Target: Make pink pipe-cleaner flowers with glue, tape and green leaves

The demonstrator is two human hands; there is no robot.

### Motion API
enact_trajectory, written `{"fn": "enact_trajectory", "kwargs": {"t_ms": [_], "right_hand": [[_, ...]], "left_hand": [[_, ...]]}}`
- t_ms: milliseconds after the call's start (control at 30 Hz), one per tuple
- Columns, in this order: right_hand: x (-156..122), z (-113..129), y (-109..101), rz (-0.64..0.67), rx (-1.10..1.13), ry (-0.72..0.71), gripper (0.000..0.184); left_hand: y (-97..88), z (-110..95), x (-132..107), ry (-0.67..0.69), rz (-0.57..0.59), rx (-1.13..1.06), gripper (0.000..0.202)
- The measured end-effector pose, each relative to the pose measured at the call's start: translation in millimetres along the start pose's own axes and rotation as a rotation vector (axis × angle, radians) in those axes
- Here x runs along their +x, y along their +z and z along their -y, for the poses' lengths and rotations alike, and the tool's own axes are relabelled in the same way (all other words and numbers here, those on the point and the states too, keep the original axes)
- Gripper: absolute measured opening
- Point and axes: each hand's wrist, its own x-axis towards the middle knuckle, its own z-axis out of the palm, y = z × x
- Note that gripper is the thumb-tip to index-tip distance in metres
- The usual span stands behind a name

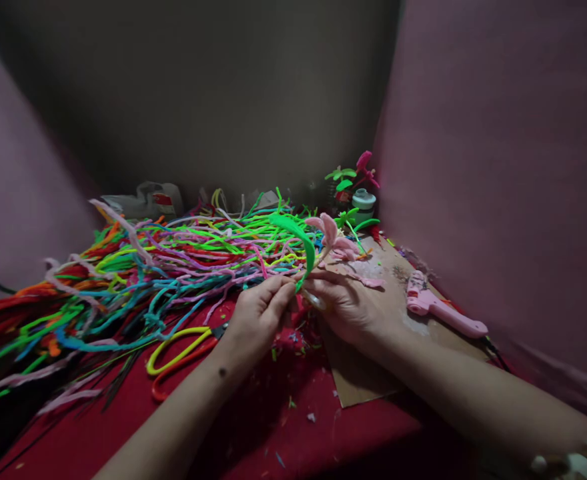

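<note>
My left hand is closed, thumb and finger pinched at the base of a curved green pipe-cleaner leaf. Close beside it, my right hand is also closed, its fingers around the stem of a pink pipe-cleaner flower. Leaf base and flower stem meet between the fingertips, where the fingers partly hide the join. Scissors with yellow and orange handles lie just left of my left wrist, their blades hidden behind that hand. Pink petal pieces rest behind my right hand.
A large heap of colourful pipe cleaners covers the left and back. On the right, a pink glue gun lies on a brown board. A white jar and a magenta flower stand behind. Scraps dot the red cloth.
</note>
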Motion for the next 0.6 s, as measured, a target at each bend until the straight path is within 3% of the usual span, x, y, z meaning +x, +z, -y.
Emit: {"fn": "enact_trajectory", "kwargs": {"t_ms": [67, 133, 233, 300, 367, 433, 600], "right_hand": [[-1, 0, 2, -0.081, -0.008, -0.019, 0.006], [-2, 0, 4, -0.149, -0.020, 0.005, 0.005], [-4, -1, 6, -0.190, -0.013, 0.023, 0.007], [-5, 0, 8, -0.193, -0.046, 0.001, 0.008], [-6, 3, 11, -0.183, -0.123, -0.031, 0.008], [-6, 9, 13, -0.147, -0.205, -0.044, 0.010], [-8, 19, 12, -0.068, -0.321, -0.084, 0.012]], "left_hand": [[5.0, 6, -2, 0.208, -0.181, 0.340, 0.021], [9.4, 12, -4, 0.401, -0.280, 0.672, 0.023], [12.3, 19, -5, 0.573, -0.324, 1.055, 0.017], [11.6, 20, -6, 0.613, -0.331, 1.169, 0.018], [9.9, 20, -6, 0.612, -0.334, 1.144, 0.021], [8.4, 18, -6, 0.565, -0.321, 0.974, 0.021], [8.0, 1, -4, 0.152, -0.231, 0.222, 0.018]]}}
